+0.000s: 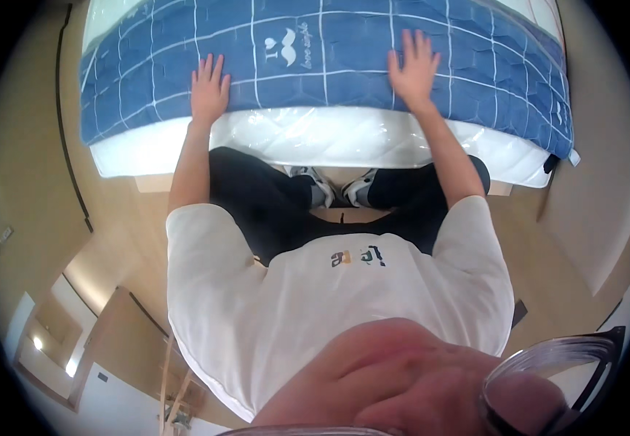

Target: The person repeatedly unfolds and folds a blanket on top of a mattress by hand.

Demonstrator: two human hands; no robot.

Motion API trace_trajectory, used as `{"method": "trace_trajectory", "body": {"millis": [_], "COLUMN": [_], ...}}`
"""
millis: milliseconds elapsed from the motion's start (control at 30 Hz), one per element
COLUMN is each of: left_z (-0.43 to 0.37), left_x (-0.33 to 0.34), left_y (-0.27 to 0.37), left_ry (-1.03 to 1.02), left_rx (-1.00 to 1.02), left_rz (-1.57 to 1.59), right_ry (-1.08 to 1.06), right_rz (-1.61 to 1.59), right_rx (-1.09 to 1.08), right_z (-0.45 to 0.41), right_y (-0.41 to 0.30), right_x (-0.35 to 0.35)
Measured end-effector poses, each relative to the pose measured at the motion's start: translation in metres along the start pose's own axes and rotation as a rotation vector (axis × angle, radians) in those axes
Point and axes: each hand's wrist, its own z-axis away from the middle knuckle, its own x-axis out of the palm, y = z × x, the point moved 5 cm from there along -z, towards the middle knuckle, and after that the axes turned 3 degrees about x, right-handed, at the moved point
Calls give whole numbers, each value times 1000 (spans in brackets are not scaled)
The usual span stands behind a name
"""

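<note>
A blue quilted bed pad [358, 52] with white grid lines, a white moustache print and some writing lies over a white mattress [315, 136]. The mattress's near side shows a shiny, clear plastic cover. Palm down, my left hand [210, 90] rests on the pad near its front edge, fingers spread. My right hand [414, 71] also lies flat on the pad, to the right of the print and a little farther in. Neither hand grips anything. At the right corner, a white tag [574, 158] sticks out from the pad's edge.
My knees [238, 180] are bent close against the mattress's near side, above my shoes [355, 188]. Wood-toned floor [135, 229] lies on both sides. A wall [593, 163] runs along the right, and a doorway [47, 349] opens behind on the left.
</note>
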Motion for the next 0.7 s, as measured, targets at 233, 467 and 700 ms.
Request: {"method": "trace_trajectory", "body": {"millis": [233, 467, 700], "left_z": [29, 84, 154], "left_x": [-12, -11, -58], "left_y": [-95, -279, -443], "left_ry": [165, 315, 644], "left_rx": [-50, -456, -1212], "left_rz": [-87, -338, 776], "right_ry": [-164, -141, -92], "right_rz": [53, 65, 61], "right_rx": [-133, -161, -109], "right_z": [47, 48, 54], "right_y": [-75, -80, -93], "right_x": [18, 28, 35]}}
